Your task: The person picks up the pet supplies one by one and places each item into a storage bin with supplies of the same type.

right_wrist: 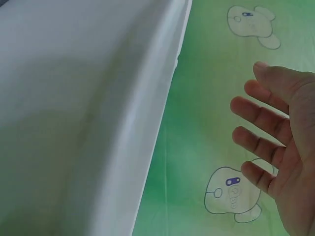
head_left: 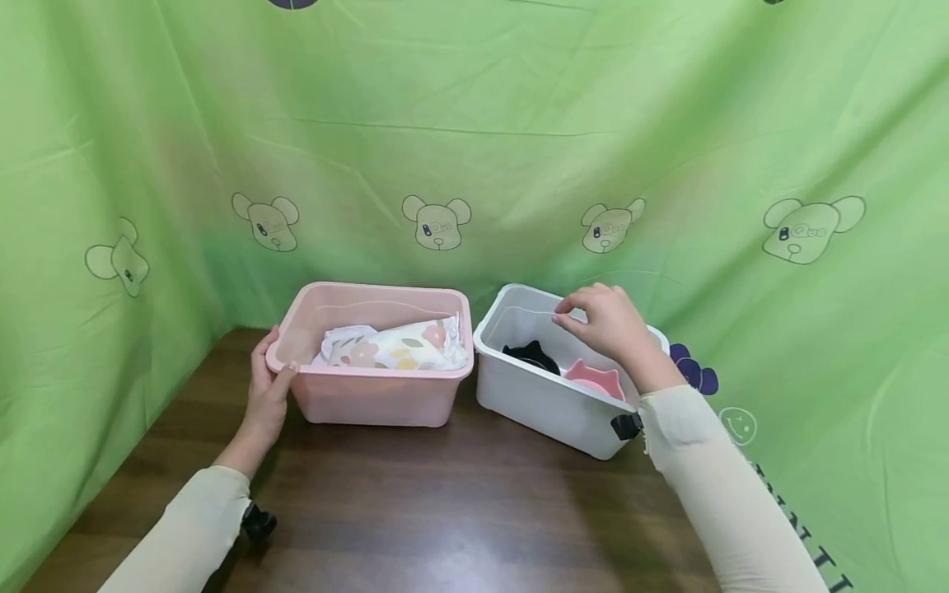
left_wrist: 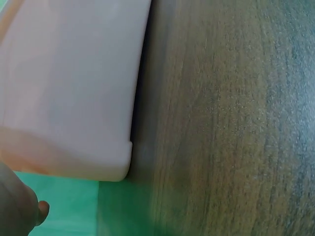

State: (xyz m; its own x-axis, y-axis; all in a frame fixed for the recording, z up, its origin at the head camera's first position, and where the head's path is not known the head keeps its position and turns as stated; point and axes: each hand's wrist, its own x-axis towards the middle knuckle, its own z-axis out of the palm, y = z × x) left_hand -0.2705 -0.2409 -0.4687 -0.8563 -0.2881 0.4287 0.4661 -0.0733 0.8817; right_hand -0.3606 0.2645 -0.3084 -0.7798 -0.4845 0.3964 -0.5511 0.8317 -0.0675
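Note:
In the head view my left hand grips the left end of a pink plastic bin, its thumb over the front rim. A floral-printed, wrapped bundle lies inside that bin. Over a white bin hangs my right hand, fingers loosely bent and holding nothing. Inside the white bin are a black cat-eared item and a pink cat-eared one, both partly hidden by the front wall. The right wrist view shows the fingers apart, beside the bin's wall.
Both bins stand side by side on a dark wooden table, the white one angled. A green curtain with printed bear heads hangs behind and along both sides. A black wrist device sits at the left cuff, another at the right.

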